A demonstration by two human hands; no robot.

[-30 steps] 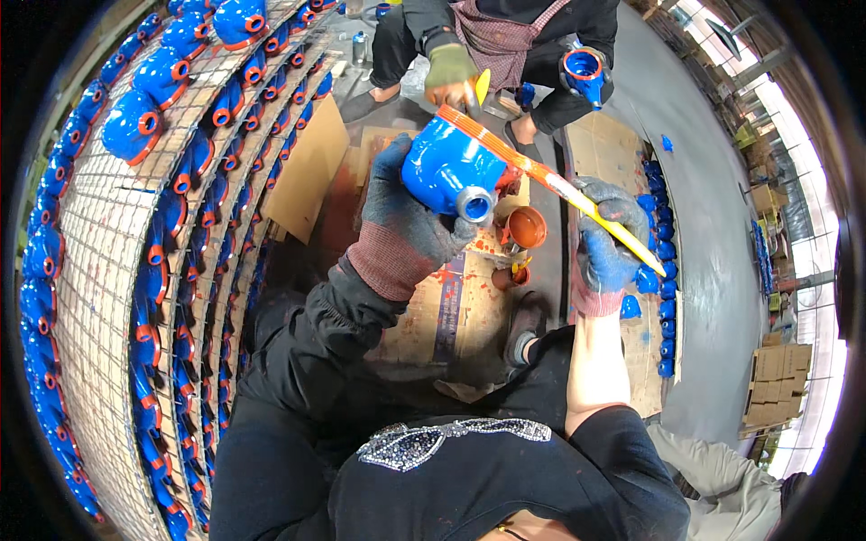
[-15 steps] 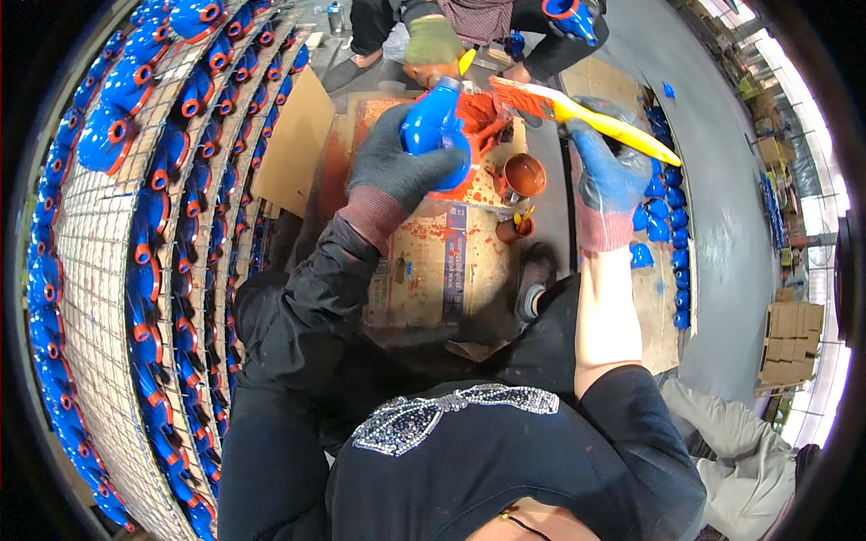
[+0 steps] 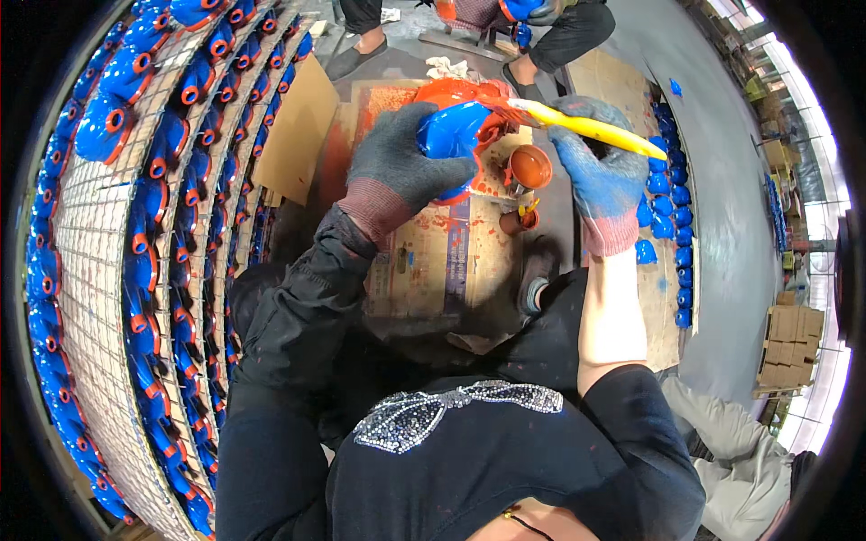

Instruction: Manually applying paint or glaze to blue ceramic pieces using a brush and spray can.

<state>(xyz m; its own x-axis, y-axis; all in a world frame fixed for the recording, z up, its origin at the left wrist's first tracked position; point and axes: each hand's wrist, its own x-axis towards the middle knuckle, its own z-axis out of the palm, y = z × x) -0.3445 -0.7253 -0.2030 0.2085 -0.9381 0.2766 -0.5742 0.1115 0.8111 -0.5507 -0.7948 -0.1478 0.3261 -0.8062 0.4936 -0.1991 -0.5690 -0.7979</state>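
Observation:
My left hand [image 3: 397, 160], in a dark knit glove, grips a glossy blue casting [image 3: 449, 132] with a rounded body. In my right hand [image 3: 600, 176], whose glove is stained blue, is a paintbrush [image 3: 609, 135] with a yellow handle. Its orange-red bristles reach the casting's right edge, which shows wet orange-red paint. Beneath lies a paint-smeared board [image 3: 492, 185]. A can of orange-red paint [image 3: 530, 166] stands close below the brush, and a smaller pot [image 3: 517, 221] with yellow-handled tools sits nearer me.
A wire rack [image 3: 95, 243] at the left carries many blue castings with orange-red rims. More blue castings [image 3: 661, 206] stand in rows at the right. A cardboard sheet [image 3: 296, 135] leans by the rack. Across from me sits another person [image 3: 570, 41] holding a blue-and-orange piece.
The casting in my left hand has turned, and the brush has come left and down against its edge. The other person's gloved hand has drawn back from the board.

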